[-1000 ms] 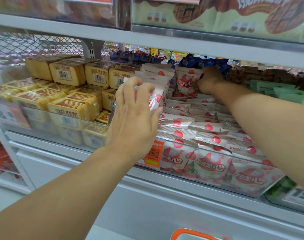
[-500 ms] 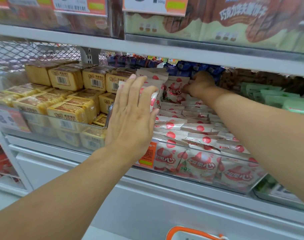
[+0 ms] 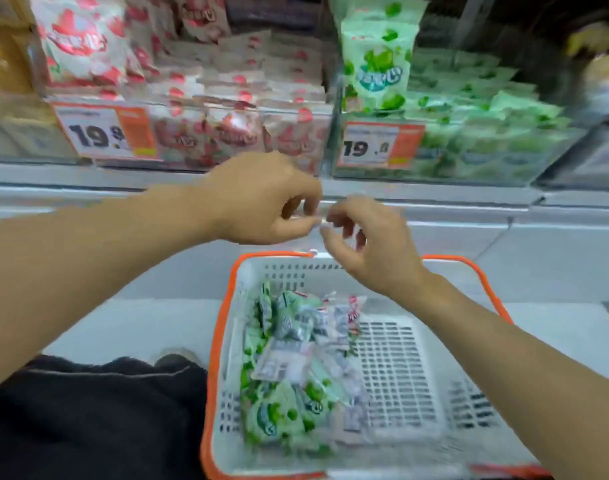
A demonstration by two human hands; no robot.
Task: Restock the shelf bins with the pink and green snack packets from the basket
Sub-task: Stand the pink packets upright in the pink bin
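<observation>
A white basket with an orange rim (image 3: 217, 344) stands low in front of me. Green snack packets (image 3: 279, 410) and a few pink ones (image 3: 344, 317) lie heaped in its left half. Higher up, the shelf holds a clear bin of pink packets (image 3: 233, 133) and, to its right, a clear bin of green packets (image 3: 476, 140). My left hand (image 3: 261, 199) and my right hand (image 3: 369, 244) hover close together above the basket's far edge. Their fingers are loosely curled, fingertips almost meeting, and I see no packet in either. Motion blur softens the frame.
Orange "19" price tags (image 3: 102, 133) hang on the bin fronts. A bin of yellow packets (image 3: 5, 71) sits at the far left. A grey shelf ledge (image 3: 504, 202) runs below the bins. My dark trousers (image 3: 88, 417) and a shoe (image 3: 173, 358) are left of the basket.
Both hands have left the pink bin and dropped in front of the shelf, above the basket. The view has swung down, bringing the basket into sight. The packets that the hands touched stay in the bin.
</observation>
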